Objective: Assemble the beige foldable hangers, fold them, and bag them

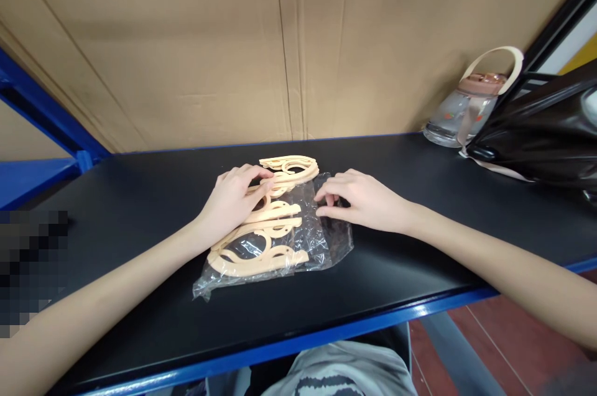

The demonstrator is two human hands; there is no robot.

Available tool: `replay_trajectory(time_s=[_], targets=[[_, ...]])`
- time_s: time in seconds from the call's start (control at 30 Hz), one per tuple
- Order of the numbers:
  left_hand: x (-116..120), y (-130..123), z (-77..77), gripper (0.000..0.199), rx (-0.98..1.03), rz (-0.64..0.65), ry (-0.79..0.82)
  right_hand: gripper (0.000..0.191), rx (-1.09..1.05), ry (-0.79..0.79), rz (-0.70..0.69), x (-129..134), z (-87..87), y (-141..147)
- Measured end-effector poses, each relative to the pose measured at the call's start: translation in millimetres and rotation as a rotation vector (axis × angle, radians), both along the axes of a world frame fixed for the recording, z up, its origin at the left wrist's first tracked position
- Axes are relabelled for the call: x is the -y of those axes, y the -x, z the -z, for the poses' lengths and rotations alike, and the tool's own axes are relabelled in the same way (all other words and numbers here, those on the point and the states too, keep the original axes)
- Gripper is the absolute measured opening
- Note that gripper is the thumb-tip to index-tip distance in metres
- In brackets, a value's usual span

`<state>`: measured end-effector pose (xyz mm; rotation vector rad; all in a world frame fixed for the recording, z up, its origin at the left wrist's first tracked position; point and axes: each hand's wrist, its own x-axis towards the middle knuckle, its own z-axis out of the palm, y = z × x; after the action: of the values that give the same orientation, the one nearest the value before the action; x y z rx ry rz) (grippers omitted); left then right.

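Note:
A clear plastic bag (pixel 321 247) lies on the black tabletop with several cream-coloured curved plastic pieces (pixel 261 268) in it. At its far end, a folded cream piece (pixel 296 163) shows above the film. My left hand (pixel 236 197) rests over the bag's left side, its thumb and fingers round the edge of a cream piece. On the right, my right hand (pixel 354 200) is at the bag's right part, fingers curled with a gap between thumb and fingertips. Whether those fingertips touch the film is hard to tell.
A cardboard sheet (pixel 186 48) stands behind the black table (pixel 153 197), which has a blue front edge. A clear bottle (pixel 466 107) with a pink lid and cream handle stands at the back right, beside a shiny black bag (pixel 541 128).

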<state>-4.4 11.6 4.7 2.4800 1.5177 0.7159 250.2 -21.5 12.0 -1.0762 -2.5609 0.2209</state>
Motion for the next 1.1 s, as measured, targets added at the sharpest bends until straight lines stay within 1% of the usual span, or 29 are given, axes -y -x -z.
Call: replay_trajectory(time_s=[0.1, 0.17, 0.23, 0.3, 0.37, 0.47, 0.57, 0.67, 0.73, 0.83, 0.93, 1.1], targets=[[0.2, 0.4, 1.1, 0.026, -0.015, 0.000, -0.024, 0.028, -0.161, -0.054, 0.113, -4.1, 3.3, -1.1], [0.1, 0.1, 1.5, 0.025, -0.026, 0.001, -0.035, 0.033, -0.242, -0.091, 0.142, -9.0, 6.1, -3.9], [0.0, -0.5, 1.6, 0.024, -0.055, -0.006, -0.055, 0.037, -0.259, -0.107, 0.144, -14.8, 9.5, -7.6], [0.2, -1.1, 1.7, 0.025, -0.084, -0.023, -0.066, 0.044, -0.246, -0.090, 0.118, -20.8, 13.6, -10.6], [0.5, -1.5, 1.6, 0.025, -0.088, -0.025, -0.061, 0.052, -0.244, -0.051, 0.080, -26.2, 18.6, -12.0], [0.9, -1.6, 1.5, 0.025, -0.048, 0.019, -0.052, 0.059, -0.252, 0.031, 0.057, -31.7, 26.0, -11.0], [1.3, -1.5, 1.4, 0.025, 0.004, 0.086, -0.048, 0.055, -0.246, 0.107, 0.064, -33.6, 29.9, -9.3], [1.4, -1.0, 2.0, 0.027, 0.047, 0.159, -0.034, 0.054, -0.266, 0.145, 0.130, -35.0, 30.8, -9.5], [1.2, -0.5, 2.6, 0.028, 0.045, 0.185, -0.031, 0.054, -0.297, 0.166, 0.169, -38.2, 31.8, -10.9], [0.4, 0.2, 3.4, 0.030, 0.038, 0.194, -0.026, 0.054, -0.417, 0.215, 0.181, -46.6, 34.6, -14.2], [-0.4, 0.8, 3.5, 0.031, 0.052, 0.184, -0.001, 0.053, -0.554, 0.307, 0.178, -53.5, 34.8, -17.2], [-0.1, 1.4, 2.0, 0.036, 0.043, 0.185, 0.032, 0.037, -0.725, 0.428, 0.170, -51.8, 25.1, -18.4]])
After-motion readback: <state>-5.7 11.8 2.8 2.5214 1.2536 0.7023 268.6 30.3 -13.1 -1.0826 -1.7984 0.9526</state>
